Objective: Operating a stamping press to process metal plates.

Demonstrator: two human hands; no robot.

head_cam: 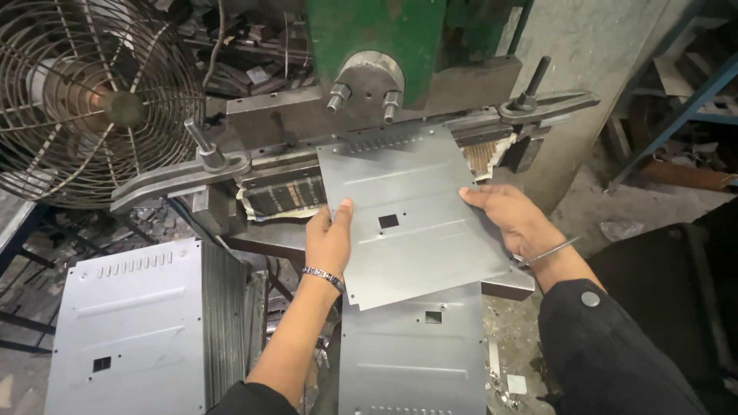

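Both hands hold a flat grey metal sheet (pixel 415 207) with a small square cut-out and a row of slots along its far edge. My left hand (pixel 329 237) grips its left edge, thumb on top. On the right edge rests my right hand (pixel 507 214), fingers on the sheet. The slotted far edge lies under the die of a green press machine (pixel 377 31). The sheet is tilted slightly, its near corner over a stack of similar sheets (pixel 415 353) below.
A second stack of slotted sheets (pixel 127 330) stands at the lower left. A caged fan (pixel 92 92) is at the upper left. Two clamp arms with bolts (pixel 181 173) (pixel 546 104) flank the press bed. A blue metal frame (pixel 676 115) stands at the right.
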